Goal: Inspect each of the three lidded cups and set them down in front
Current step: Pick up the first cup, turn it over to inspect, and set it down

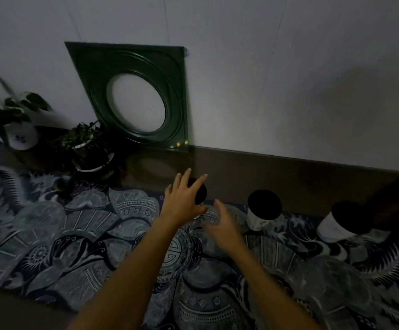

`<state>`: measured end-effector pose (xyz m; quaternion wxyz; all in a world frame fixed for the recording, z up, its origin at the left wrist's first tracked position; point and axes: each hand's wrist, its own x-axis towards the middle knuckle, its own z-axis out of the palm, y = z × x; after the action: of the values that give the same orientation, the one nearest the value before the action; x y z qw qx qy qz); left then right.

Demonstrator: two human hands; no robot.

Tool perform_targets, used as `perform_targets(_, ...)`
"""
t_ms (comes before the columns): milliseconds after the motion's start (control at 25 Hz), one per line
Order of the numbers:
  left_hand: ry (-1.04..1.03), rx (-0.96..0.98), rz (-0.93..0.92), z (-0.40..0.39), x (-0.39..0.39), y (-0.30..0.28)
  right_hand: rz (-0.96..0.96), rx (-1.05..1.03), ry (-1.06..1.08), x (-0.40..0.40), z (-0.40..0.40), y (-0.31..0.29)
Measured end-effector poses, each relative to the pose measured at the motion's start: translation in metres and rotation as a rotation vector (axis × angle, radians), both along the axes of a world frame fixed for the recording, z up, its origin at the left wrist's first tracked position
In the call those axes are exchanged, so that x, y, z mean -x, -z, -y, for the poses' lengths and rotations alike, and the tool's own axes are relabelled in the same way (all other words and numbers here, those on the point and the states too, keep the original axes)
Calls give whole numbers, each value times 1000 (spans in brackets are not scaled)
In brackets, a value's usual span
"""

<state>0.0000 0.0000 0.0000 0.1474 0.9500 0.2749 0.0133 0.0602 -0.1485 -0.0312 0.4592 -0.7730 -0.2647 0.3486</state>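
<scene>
Three white cups with black lids stand in a row on a patterned blue cloth (pixel 74 234). The left cup (pixel 201 194) is mostly hidden behind my left hand (pixel 182 201), whose spread fingers lie over its lid; whether they touch it I cannot tell. My right hand (pixel 222 225) hovers just right of that cup, fingers apart, blurred and holding nothing. The middle cup (pixel 262 208) and the right cup (pixel 343 222) stand untouched further right.
A green square frame (pixel 141 96) with a round opening leans on the wall behind. Two potted plants (pixel 89 148) (pixel 15 125) sit at the back left. A dark object (pixel 398 198) juts in at the right edge. The room is dim.
</scene>
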Motion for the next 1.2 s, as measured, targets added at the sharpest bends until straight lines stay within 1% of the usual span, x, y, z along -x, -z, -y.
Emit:
perform_targets(120,16,-40,-46,-6,-5,12,-25,-57,-32,-4,-19,10)
perform_targets(200,24,-65,-2,-10,-4,20,-53,-81,-35,-5,-31,15)
perform_targets(320,-7,-9,77,-14,-2,26,-67,-87,-61,-9,-41,24)
perform_targets(400,-50,91,105,-17,1,27,-72,-108,-118,-11,-44,32)
perform_targets(480,-114,276,185,-20,6,24,-18,-148,-144,-12,-40,37)
perform_targets(560,-168,440,246,-18,16,19,-8,-160,-189,-12,-30,37)
perform_targets(680,-179,583,283,-5,35,2,75,-80,-199,-4,-6,6)
perform_targets(840,-213,844,385,35,69,-33,309,102,-245,13,35,-43)
perform_targets(920,-231,880,454,60,89,-53,369,129,-273,27,61,-70)
perform_targets(1040,-249,890,585,96,114,-77,381,137,-270,61,98,-107)
perform_targets(1120,-279,921,663,117,126,-94,449,140,-263,83,122,-130)
perform_targets(1200,-300,960,697,136,134,-110,529,138,-236,100,144,-153)
